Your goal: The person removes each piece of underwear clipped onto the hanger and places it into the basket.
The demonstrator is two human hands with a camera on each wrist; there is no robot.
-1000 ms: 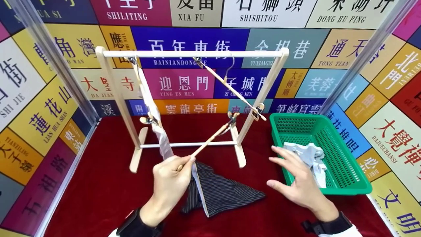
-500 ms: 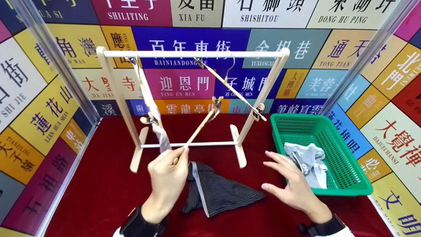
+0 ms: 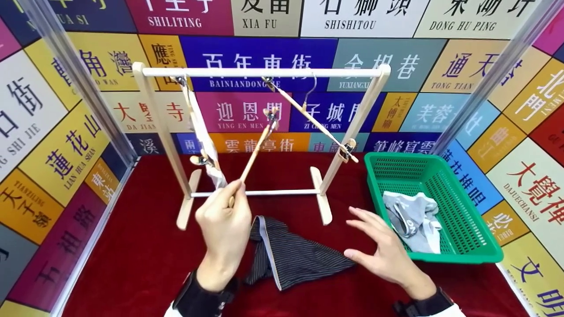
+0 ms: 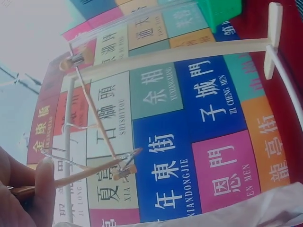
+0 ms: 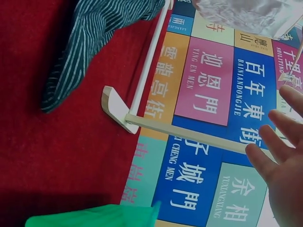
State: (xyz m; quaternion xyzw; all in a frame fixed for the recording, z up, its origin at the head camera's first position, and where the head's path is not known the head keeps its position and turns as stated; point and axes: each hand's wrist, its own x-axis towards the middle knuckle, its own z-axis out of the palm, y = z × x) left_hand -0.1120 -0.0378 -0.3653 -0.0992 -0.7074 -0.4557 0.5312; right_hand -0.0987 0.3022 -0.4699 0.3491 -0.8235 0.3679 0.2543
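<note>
My left hand (image 3: 224, 224) grips one end of a wooden clip hanger (image 3: 254, 154), tilted up and away before the rack. A metal clip (image 3: 272, 114) sits at its far end, and in the left wrist view the hanger (image 4: 90, 172) shows its wire hook. My right hand (image 3: 381, 253) holds nothing; its fingers are spread above the red cloth, left of the basket. Between the hands lies a dark striped garment (image 3: 304, 257) with a pale edge. In the right wrist view, the right hand (image 5: 289, 161) is apart from the striped garment (image 5: 90, 52).
A wooden rack (image 3: 264, 72) stands behind the hands. From it hang a bare clip hanger (image 3: 319, 125) and another bearing a white cloth (image 3: 200, 127). A green basket (image 3: 480, 253) at right holds a grey and white garment (image 3: 414, 222). Printed panels surround the red-covered table (image 3: 132, 255).
The held hanger's far end has swung up and left, becoming steeper, as the left hand rose slightly. My right hand has drifted left, away from the basket. The striped garment stays put.
</note>
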